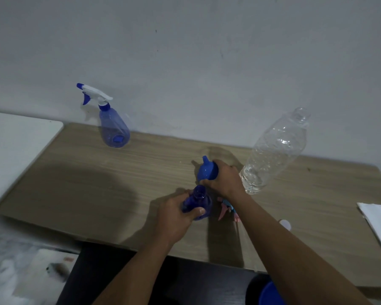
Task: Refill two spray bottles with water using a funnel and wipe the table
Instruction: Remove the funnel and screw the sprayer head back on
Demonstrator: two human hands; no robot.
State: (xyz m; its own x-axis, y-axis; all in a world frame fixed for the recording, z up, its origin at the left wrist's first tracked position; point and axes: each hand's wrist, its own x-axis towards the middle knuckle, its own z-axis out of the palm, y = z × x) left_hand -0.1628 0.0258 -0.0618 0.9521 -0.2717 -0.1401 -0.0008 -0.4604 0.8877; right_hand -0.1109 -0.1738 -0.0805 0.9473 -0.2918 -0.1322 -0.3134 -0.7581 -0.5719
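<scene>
The left grip (pixel 176 214) is wrapped around the uncapped spray bottle (pixel 198 198), which stands upright on the table (pixel 97 183). At one o'clock from it, the right grip (pixel 226 179) is curled round the blue funnel (pixel 207 171), held just beside the neck and not seated in it. The step in hand looks like fitting the funnel, so the spout must next go straight into the opening. The open water bottle (pixel 275 150) stands at two o'clock. The second spray bottle (pixel 113 126), head on, stands at ten.
</scene>
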